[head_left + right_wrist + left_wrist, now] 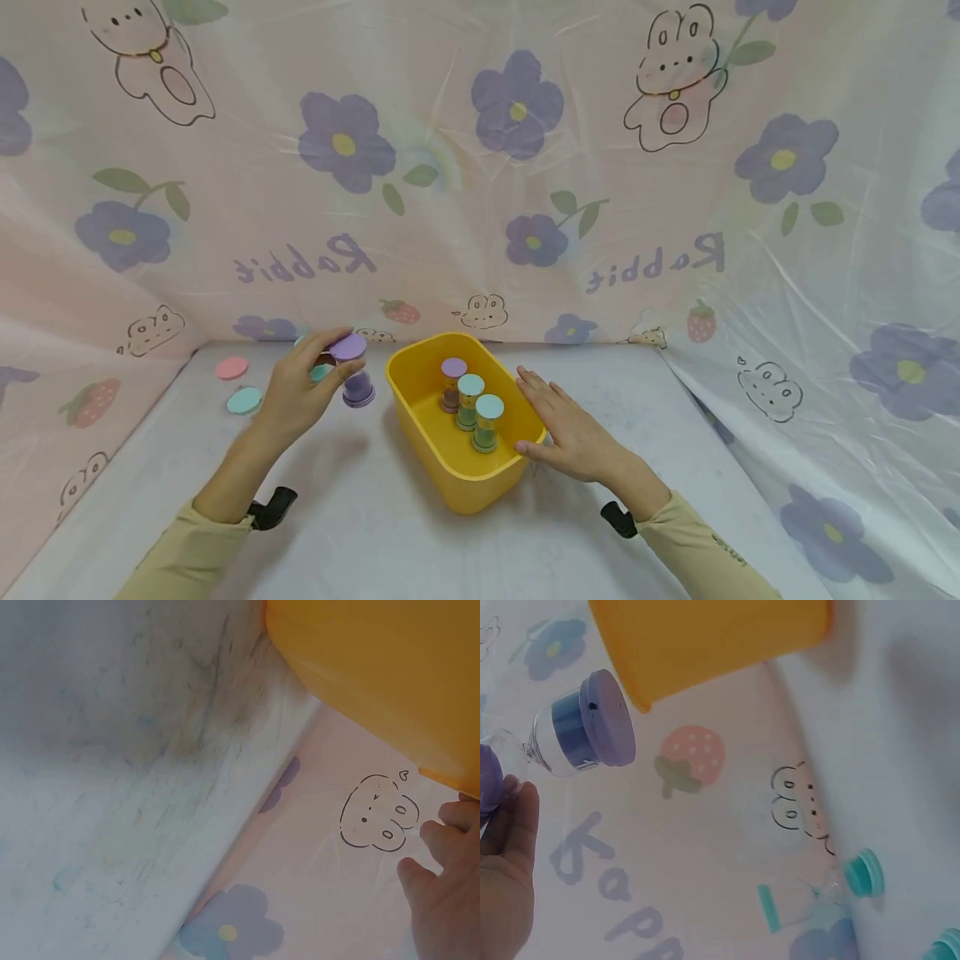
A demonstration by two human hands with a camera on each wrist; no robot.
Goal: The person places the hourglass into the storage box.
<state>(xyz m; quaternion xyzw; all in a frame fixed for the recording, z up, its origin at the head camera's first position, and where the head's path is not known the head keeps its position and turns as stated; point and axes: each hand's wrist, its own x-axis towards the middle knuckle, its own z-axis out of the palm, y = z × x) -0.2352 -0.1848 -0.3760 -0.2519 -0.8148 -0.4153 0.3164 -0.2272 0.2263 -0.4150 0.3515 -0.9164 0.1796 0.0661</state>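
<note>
My left hand (pixel 296 390) grips a purple hourglass (pixel 358 390) by its upper end, raised just left of the yellow bin (pixel 467 493). In the left wrist view, that hourglass (pixel 568 731) shows dark purple sand in its far end. Inside the bin stand a purple-capped hourglass (pixel 453 367) and two teal-capped hourglasses, a middle one (pixel 471 385) and a nearer one (pixel 490 407). My right hand (pixel 576 435) is at the bin's right rim, fingers extended and thumb over the near right corner. The right wrist view shows only part of its fingers (pixel 439 847).
At the left of the white table (pixel 337 517) stand a pink-capped hourglass (pixel 232 367) and a teal-capped one (pixel 244 401). Another teal hourglass (pixel 321 372) is partly hidden behind my left hand. A printed curtain (pixel 450 208) hangs behind and along the sides.
</note>
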